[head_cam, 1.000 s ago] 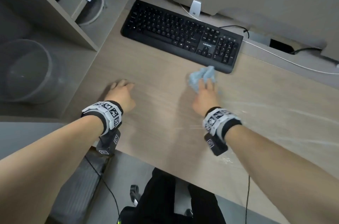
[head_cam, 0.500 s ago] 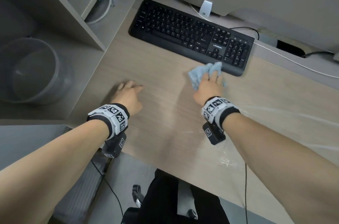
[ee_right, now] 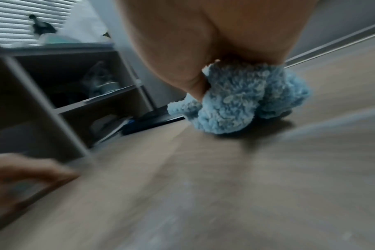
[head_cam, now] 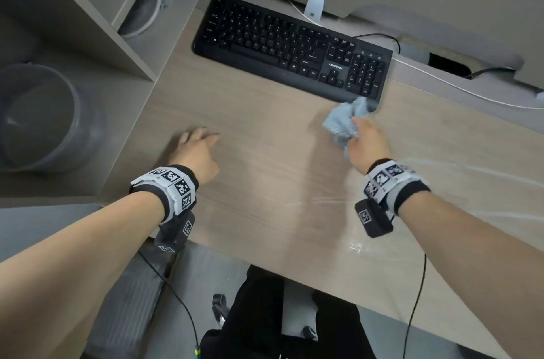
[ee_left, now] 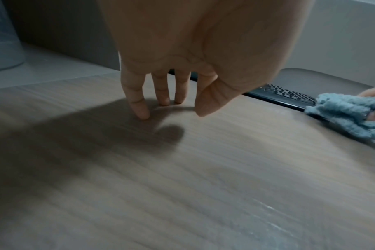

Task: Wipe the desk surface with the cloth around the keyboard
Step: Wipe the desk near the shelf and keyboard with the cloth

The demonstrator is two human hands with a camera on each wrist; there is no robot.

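Note:
A black keyboard [head_cam: 291, 48] lies at the back of the wood-grain desk [head_cam: 265, 182]. My right hand [head_cam: 366, 141] grips a bunched light-blue cloth [head_cam: 343, 123] and presses it on the desk just in front of the keyboard's right end. In the right wrist view the fluffy cloth [ee_right: 242, 99] bulges out under my palm, and the fingers are hidden. My left hand [head_cam: 195, 149] rests on the desk to the left; its straight fingertips [ee_left: 142, 111] touch the wood and hold nothing. The cloth [ee_left: 345, 115] shows at the right edge of the left wrist view.
A shelf unit [head_cam: 88, 20] with papers stands at the desk's left. Beside it is a grey bin [head_cam: 38, 117]. A monitor base [head_cam: 315, 4] and white cable [head_cam: 459, 88] lie behind the keyboard. Wet streaks [head_cam: 441, 182] mark the desk's right part. The near edge runs above my legs.
My right hand has slid the cloth to the right along the keyboard's front edge, toward its number pad end. My left hand stays resting in about the same spot.

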